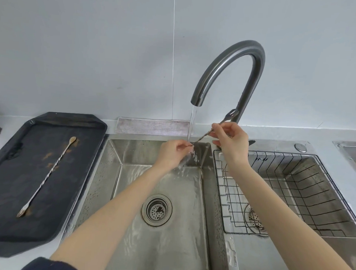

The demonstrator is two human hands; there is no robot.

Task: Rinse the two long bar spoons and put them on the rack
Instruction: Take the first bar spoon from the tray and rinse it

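I hold one long twisted bar spoon (203, 136) slanted under the running water from the faucet (233, 61). My left hand (173, 153) pinches its lower end in the stream, so the bowl is hidden by my fingers. My right hand (231, 142) grips the shaft higher up, with the fork end sticking out toward the faucet stem. The second bar spoon (48, 174) lies diagonally on the black tray (4, 219) at the left, spoon end far, fork end near. The wire rack (323, 194) sits in the right sink basin.
The left sink basin (169, 226) is wet, with a drain strainer in its floor. A folded grey cloth (153, 126) lies on the counter behind the sink. Brown smears mark the tray around the spoon. Another metal edge shows at the far right.
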